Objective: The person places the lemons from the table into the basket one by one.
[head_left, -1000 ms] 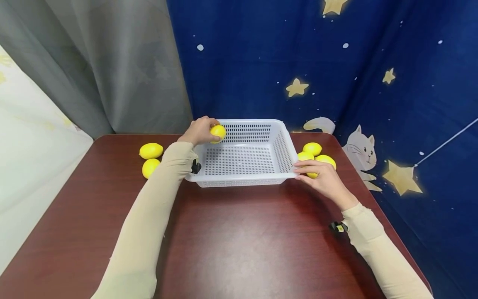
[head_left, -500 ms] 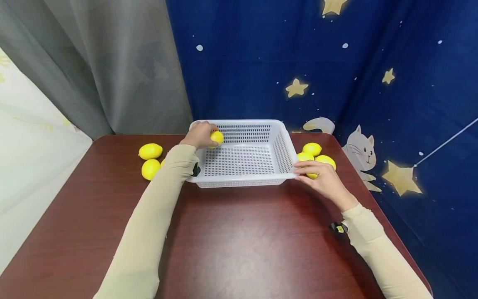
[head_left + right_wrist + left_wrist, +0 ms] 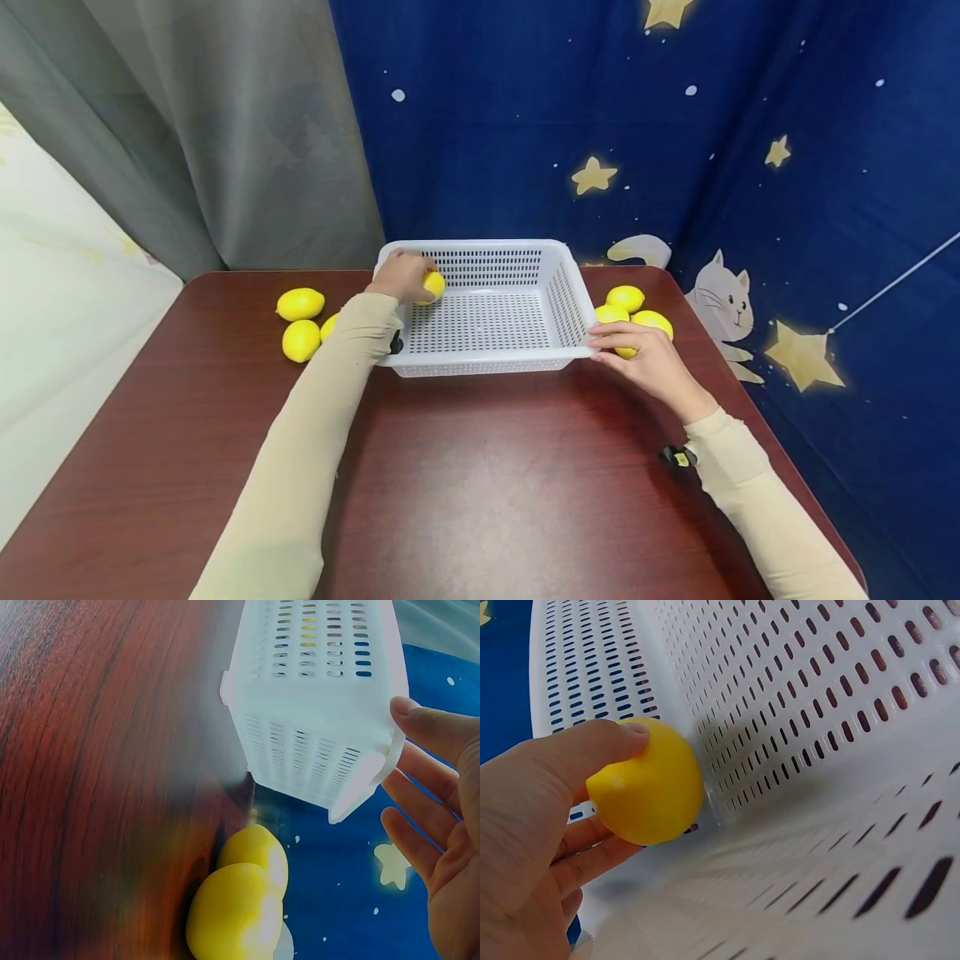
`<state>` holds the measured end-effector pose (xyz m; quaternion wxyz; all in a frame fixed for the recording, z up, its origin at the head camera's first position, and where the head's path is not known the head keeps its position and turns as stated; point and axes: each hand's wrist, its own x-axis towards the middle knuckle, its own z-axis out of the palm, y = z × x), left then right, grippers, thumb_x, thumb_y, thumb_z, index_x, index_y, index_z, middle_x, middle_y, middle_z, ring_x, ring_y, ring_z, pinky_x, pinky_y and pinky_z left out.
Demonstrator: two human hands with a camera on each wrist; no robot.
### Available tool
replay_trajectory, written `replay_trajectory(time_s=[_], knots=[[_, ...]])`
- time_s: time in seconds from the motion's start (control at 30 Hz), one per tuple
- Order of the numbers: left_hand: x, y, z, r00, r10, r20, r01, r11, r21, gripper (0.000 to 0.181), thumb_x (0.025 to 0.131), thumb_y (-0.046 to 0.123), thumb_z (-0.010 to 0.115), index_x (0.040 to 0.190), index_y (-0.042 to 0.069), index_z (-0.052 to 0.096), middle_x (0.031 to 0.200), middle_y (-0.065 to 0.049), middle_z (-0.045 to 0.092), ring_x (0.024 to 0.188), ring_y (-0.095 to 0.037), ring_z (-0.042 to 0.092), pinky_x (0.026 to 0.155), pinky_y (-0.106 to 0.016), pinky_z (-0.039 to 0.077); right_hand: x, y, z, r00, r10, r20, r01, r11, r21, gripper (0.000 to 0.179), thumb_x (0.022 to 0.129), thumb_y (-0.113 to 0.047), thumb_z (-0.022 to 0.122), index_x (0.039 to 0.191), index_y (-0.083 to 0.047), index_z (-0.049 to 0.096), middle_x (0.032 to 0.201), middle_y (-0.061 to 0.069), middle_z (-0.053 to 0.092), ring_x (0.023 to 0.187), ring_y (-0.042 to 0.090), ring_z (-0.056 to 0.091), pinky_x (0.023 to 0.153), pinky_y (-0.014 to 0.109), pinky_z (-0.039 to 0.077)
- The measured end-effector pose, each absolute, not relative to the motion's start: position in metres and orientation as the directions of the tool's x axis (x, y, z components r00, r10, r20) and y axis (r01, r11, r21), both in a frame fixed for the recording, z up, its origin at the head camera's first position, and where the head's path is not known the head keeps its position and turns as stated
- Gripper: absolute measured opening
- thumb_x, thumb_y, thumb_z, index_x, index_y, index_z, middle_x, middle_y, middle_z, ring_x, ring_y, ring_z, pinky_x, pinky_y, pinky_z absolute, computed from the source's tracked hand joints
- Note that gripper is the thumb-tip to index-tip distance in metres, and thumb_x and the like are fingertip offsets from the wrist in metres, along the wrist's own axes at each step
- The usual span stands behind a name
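A white perforated plastic basket (image 3: 480, 357) stands toward the far side of the table. Inside its left end, my left hand (image 3: 403, 277) grips a lemon (image 3: 434, 286). The left wrist view shows the thumb on top of this lemon (image 3: 656, 787) and the fingers beneath it, close to the basket's floor and walls; whether it touches them I cannot tell. At the front right corner, my right hand (image 3: 648, 362) pinches the basket's rim, with the thumb (image 3: 420, 716) on one side and fingers on the other.
Left of the basket lie lemons (image 3: 301, 341), one partly hidden by the left sleeve (image 3: 300, 433). Several more lemons (image 3: 625, 297) cluster to its right, beside the right hand. Behind the dark red-brown table (image 3: 465, 483) hang a grey curtain (image 3: 262, 125) and a blue star-patterned curtain (image 3: 487, 125).
My left hand has lowered the lemon deeper into the basket's left end, moving slightly left. The right hand keeps its hold on the rim, and the basket stays in place.
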<state>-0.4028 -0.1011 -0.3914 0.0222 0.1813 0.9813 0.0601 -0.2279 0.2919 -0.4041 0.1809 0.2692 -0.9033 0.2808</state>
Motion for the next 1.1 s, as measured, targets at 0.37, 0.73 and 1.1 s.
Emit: replay_trajectory(time_s=[0.37,0.73,1.1], knots=[[-0.404,-0.097,-0.394,-0.928,0.37,-0.051,0.369,0.929,0.016,0.048,0.084,0.029,0.073,0.128,0.011,0.065,0.131,-0.008,0.067,0.111,-0.025,0.059,0.117,-0.046,0.031,-0.229,0.291,-0.406,-0.769,-0.395,0.503,-0.613,0.681,-0.402,0.027,0.074,-0.012,0.086,0.1,-0.014,0.081,0.111,0.002,0.076,0.107,0.02,0.069,0.098,-0.002,0.034],[-0.406,-0.097,-0.4,-0.927,0.372,-0.039,0.373,0.928,-0.002,0.034,0.081,0.026,0.074,0.109,0.009,0.071,0.101,-0.007,0.072,0.09,-0.025,0.055,0.093,-0.04,0.04,-0.228,0.29,-0.405,-0.781,-0.384,0.493,-0.598,0.688,-0.411,0.026,0.074,-0.012,0.086,0.1,-0.014,0.08,0.112,0.002,0.076,0.108,0.02,0.069,0.098,-0.003,0.034],[-0.395,-0.095,-0.381,-0.934,0.346,-0.093,0.342,0.938,0.062,0.042,0.084,0.022,0.075,0.122,0.008,0.068,0.116,-0.011,0.071,0.098,-0.025,0.059,0.094,-0.039,0.048,-0.228,0.291,-0.402,-0.782,-0.389,0.487,-0.597,0.691,-0.407,0.028,0.074,-0.012,0.086,0.101,-0.015,0.08,0.112,0.002,0.076,0.107,0.022,0.068,0.097,-0.001,0.036]])
